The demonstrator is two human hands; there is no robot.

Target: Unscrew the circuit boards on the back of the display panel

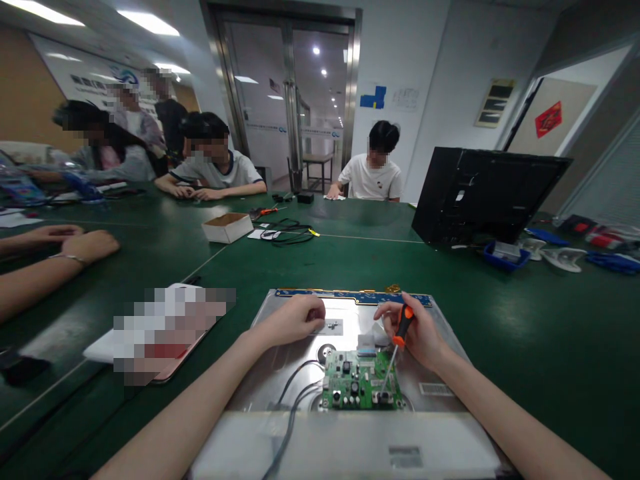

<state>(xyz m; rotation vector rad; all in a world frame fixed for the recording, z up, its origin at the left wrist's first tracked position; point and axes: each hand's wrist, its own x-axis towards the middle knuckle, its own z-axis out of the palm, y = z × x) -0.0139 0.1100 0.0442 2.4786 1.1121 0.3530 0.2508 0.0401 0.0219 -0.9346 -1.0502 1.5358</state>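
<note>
A silver display panel lies flat before me, its back facing up. My right hand is closed round a screwdriver with an orange and black handle. Its shaft slants down over the green circuit board; whether the tip touches the board I cannot tell. Over the panel's upper left, my left hand has its fingers curled together, and anything in them is hidden. Beside those fingertips, several small screws rest on a pale label. Black cables run from the board's left side.
A pixelated bag or packet lies left of the panel. Farther off are an open white box, black cables, a black monitor and a blue tray. Another person's hands rest at left; several people sit around the table.
</note>
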